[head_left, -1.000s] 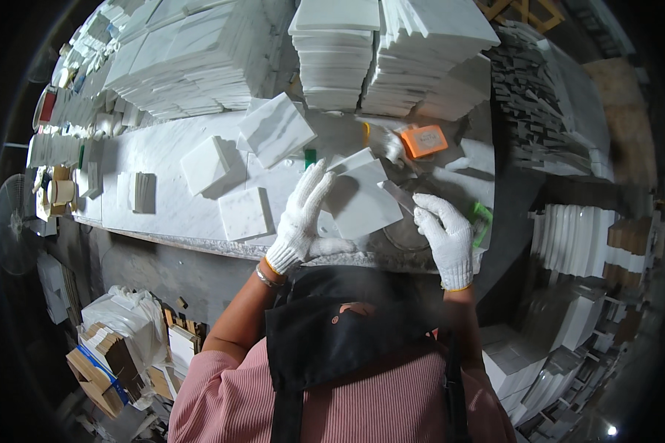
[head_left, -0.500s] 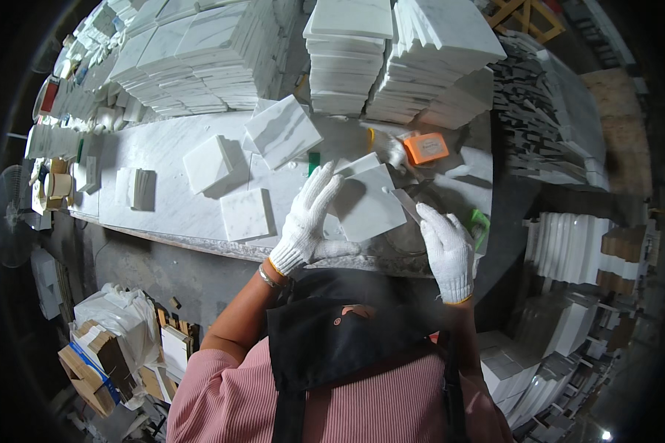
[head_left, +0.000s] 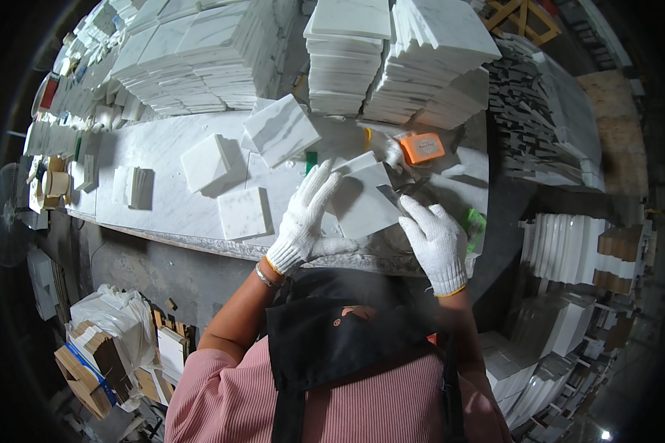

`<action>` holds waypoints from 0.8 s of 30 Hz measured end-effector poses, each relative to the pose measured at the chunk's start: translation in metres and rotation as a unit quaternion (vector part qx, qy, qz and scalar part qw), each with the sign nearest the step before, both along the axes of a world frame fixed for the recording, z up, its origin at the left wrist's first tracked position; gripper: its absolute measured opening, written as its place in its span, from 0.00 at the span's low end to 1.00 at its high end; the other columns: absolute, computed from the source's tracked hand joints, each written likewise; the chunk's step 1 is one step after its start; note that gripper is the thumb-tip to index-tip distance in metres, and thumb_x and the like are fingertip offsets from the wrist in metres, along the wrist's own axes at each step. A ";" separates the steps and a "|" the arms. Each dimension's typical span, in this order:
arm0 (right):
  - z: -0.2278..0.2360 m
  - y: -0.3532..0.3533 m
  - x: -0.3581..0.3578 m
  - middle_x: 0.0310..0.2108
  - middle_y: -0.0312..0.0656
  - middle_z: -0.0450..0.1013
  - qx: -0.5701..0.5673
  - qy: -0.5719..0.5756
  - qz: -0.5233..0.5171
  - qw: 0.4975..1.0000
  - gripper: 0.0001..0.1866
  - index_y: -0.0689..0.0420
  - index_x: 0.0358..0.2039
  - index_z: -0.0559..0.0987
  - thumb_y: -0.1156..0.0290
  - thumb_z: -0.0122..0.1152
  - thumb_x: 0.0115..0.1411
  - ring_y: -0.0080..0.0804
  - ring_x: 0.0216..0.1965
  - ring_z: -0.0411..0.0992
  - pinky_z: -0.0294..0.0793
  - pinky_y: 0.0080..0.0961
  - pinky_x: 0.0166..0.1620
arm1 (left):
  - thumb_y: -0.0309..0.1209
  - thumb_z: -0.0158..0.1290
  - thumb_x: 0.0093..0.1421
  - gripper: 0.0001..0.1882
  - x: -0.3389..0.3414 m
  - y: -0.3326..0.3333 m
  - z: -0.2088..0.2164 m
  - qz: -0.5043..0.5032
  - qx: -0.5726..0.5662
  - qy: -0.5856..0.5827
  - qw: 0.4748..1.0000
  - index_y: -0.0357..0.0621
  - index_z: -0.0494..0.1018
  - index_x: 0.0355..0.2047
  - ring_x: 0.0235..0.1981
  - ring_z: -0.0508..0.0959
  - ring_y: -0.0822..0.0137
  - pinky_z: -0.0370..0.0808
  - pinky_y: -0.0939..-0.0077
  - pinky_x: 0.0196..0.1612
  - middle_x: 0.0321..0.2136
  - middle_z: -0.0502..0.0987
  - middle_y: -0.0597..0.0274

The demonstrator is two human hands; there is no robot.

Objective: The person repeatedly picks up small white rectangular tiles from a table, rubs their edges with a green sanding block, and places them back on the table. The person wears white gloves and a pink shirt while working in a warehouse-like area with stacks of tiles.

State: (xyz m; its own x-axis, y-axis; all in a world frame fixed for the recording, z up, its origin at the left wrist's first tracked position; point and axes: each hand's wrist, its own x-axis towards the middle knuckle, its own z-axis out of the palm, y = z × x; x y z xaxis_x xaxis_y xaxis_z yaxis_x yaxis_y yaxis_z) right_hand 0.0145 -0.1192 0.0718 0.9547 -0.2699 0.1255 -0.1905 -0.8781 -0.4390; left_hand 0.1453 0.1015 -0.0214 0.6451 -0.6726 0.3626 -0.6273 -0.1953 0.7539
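Observation:
A square marble tile (head_left: 366,206), white with faint grey, lies near the bench's front edge between my gloved hands. My left hand (head_left: 307,215) is along its left side, fingers stretched and thumb spread to the right at the near edge; whether it presses the tile I cannot tell. In my right hand (head_left: 434,240) is a thin, flat grey scraper-like blade (head_left: 389,194), pinched by the fingers, its end at the tile's right edge. The fingers hide its rear part. Another tile (head_left: 357,162) shows partly beneath the worked one. Both hands wear white knitted gloves.
Loose marble tiles (head_left: 244,214) lie left of my left hand. An orange box (head_left: 422,148) sits beyond my right hand, and a green piece (head_left: 473,230) lies beside it. Tall tile stacks (head_left: 347,66) line the bench's (head_left: 170,159) far side.
My right hand has shifted slightly left and away from me, carrying the blade along the tile's right edge. My left hand keeps its place against the tile.

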 end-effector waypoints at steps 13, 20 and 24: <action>0.019 -0.008 -0.029 0.43 0.46 0.81 0.201 0.024 -0.112 0.973 0.17 0.60 0.50 0.82 0.75 0.67 0.58 0.33 0.42 0.80 0.77 0.26 0.46 | 0.63 0.69 0.43 0.61 0.003 0.002 -0.002 -0.011 0.011 -0.010 1.000 0.40 0.58 0.70 0.70 0.58 0.37 0.61 0.49 0.68 0.69 0.56 0.34; -0.054 -0.047 -0.075 0.35 0.44 0.80 0.087 0.044 -0.200 0.975 0.14 0.50 0.43 0.85 0.66 0.68 0.54 0.43 0.37 0.80 0.78 0.35 0.41 | 0.63 0.69 0.44 0.60 0.000 -0.001 0.002 -0.011 -0.019 0.030 0.999 0.38 0.60 0.68 0.68 0.60 0.34 0.61 0.47 0.68 0.67 0.59 0.33; -0.079 -0.050 -0.070 0.35 0.47 0.78 0.020 0.162 -0.167 0.972 0.18 0.53 0.41 0.81 0.57 0.63 0.53 0.50 0.40 0.77 0.76 0.47 0.42 | 0.63 0.70 0.42 0.62 0.001 0.001 -0.003 -0.009 0.018 0.015 1.000 0.36 0.60 0.68 0.69 0.60 0.34 0.62 0.49 0.67 0.67 0.57 0.30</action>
